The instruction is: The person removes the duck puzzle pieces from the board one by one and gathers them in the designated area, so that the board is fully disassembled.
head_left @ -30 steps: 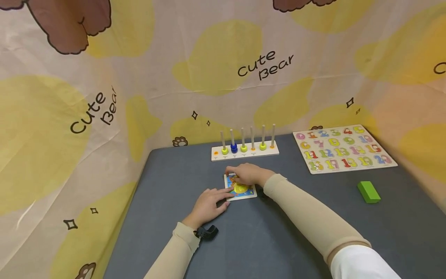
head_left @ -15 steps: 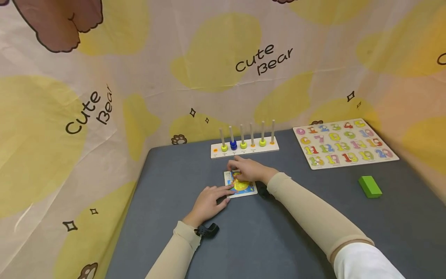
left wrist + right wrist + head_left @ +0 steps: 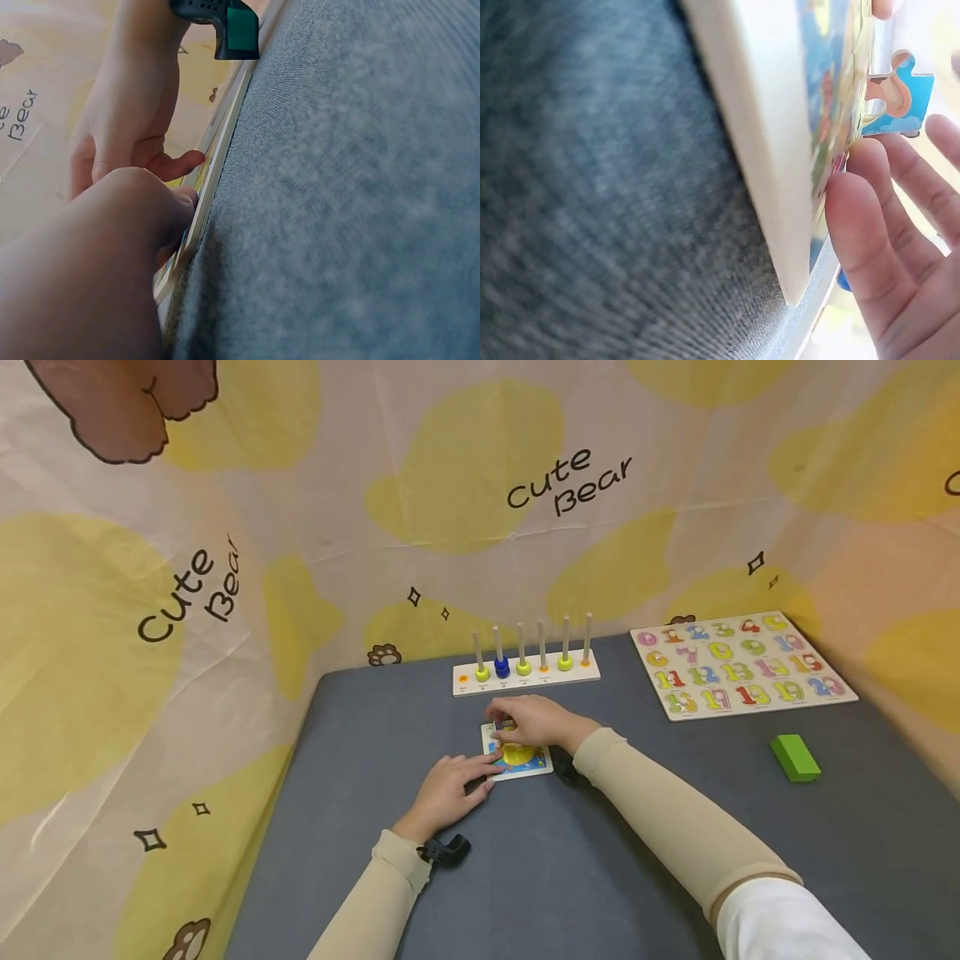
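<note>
A small jigsaw puzzle (image 3: pixel 528 760) in a pale wooden tray lies on the dark table, printed in yellow and blue. My left hand (image 3: pixel 448 793) rests its extended fingers on the tray's left side, with the thumb at the near edge. Over the far left part, my right hand (image 3: pixel 538 722) has its fingers bent about a puzzle piece. In the right wrist view this blue and orange puzzle piece (image 3: pixel 911 101) stands up on edge from the picture, beside the right fingers (image 3: pixel 855 217). The exact contact on the piece is partly hidden.
Behind the tray stands a white peg board (image 3: pixel 527 674) with yellow-green and blue rings. A number puzzle board (image 3: pixel 742 668) lies at the back right, with a green block (image 3: pixel 796 757) in front of it. A printed cloth (image 3: pixel 465 477) hangs behind the table.
The right fingers have shifted slightly over the puzzle's far left part, and a piece there now stands raised. The left hand stays on the tray. The head view has tilted down slightly.
</note>
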